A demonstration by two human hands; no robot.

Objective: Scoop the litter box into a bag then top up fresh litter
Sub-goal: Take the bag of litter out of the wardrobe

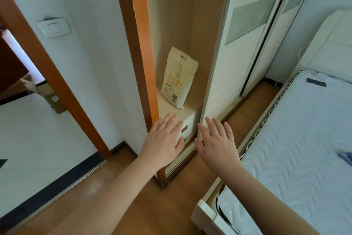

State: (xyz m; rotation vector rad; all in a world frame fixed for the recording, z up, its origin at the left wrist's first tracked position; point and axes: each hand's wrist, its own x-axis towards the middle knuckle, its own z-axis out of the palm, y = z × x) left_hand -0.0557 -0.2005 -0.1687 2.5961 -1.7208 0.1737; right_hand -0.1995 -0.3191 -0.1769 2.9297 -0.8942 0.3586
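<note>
Fetching fresh litter seems the step in hand: the cream paper litter bag (179, 78) stands upright on the pale wooden wardrobe shelf (169, 108). Below it, left hand (163, 139) and right hand (217, 140) reach spread and empty; next, lift the bag out with both.

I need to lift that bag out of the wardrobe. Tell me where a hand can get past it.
The cream bag stands upright on the shelf above the drawers. Bare shelf lies in front of it and to its left, toward the orange frame. Its right side sits near the sliding door's edge. Left hand and right hand hover open below.
</note>
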